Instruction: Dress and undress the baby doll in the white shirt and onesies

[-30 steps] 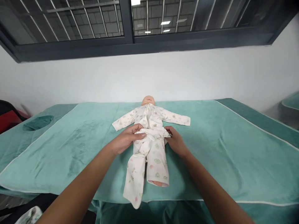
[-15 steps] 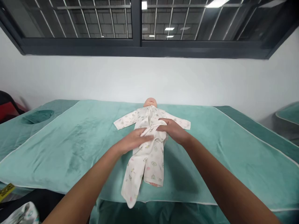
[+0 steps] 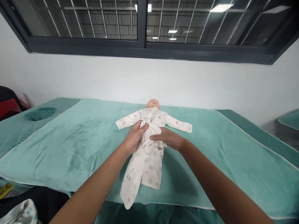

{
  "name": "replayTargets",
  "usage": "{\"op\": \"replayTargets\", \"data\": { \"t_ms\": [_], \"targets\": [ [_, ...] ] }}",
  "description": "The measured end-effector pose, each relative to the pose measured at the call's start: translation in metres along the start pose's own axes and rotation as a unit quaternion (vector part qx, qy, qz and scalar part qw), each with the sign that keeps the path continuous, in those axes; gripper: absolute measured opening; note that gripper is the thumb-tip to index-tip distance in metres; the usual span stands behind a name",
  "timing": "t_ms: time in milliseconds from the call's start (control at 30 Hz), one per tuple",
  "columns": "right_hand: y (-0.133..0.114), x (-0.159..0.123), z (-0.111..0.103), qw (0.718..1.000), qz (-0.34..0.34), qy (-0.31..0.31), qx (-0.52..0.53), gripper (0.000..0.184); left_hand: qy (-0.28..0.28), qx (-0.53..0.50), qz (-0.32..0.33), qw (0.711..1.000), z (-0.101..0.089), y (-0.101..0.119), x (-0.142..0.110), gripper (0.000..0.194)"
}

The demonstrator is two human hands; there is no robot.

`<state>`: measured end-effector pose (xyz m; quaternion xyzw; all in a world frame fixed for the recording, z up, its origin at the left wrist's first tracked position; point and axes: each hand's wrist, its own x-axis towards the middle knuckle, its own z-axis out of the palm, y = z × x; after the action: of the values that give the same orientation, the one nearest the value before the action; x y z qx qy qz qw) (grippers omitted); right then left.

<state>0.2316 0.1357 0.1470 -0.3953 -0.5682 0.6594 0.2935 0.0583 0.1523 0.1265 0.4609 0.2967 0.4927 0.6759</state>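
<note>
A baby doll lies on its back with its head at the far side, dressed in a white printed long-sleeved top and matching baby pants. My left hand pinches the bunched waist of the pants between thumb and fingers, on the left of the doll's middle. On the other side, my right hand is closed on the waist cloth, its thumb on top and its fingers hidden. One pant leg stretches long toward me; the other ends higher. The doll's feet are not visible.
Beneath the doll is a teal plush cover on a padded bed with a face hole at left. A white wall and barred window stand behind. Crumpled printed cloth lies at lower left, and a red and black item at far left.
My left hand has moved up to the top of the waist and pinches it. My right hand has shifted slightly lower, drawing in the cloth. The view has tilted a little.
</note>
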Motion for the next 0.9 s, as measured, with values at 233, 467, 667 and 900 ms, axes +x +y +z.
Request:
{"op": "replayTargets", "data": {
  "t_ms": [233, 467, 667, 900],
  "targets": [
    [0.008, 0.005, 0.006, 0.990, -0.074, 0.093, 0.074, 0.047, -0.157, 0.100, -0.154, 0.970, -0.019, 0.004, -0.009, 0.041],
    [0.000, 0.002, 0.008, 0.991, 0.023, -0.047, -0.124, 0.048, -0.005, -0.065, -0.053, 0.996, -0.011, -0.007, -0.008, 0.048],
    [0.007, 0.008, 0.008, 1.000, -0.028, 0.006, -0.012, 0.052, -0.038, 0.020, -0.103, 0.994, -0.019, -0.002, -0.020, 0.047],
    [0.010, 0.001, 0.011, 0.994, -0.056, 0.035, -0.090, 0.046, -0.042, 0.093, -0.085, 0.991, -0.013, -0.001, -0.040, 0.043]
  ]
}}
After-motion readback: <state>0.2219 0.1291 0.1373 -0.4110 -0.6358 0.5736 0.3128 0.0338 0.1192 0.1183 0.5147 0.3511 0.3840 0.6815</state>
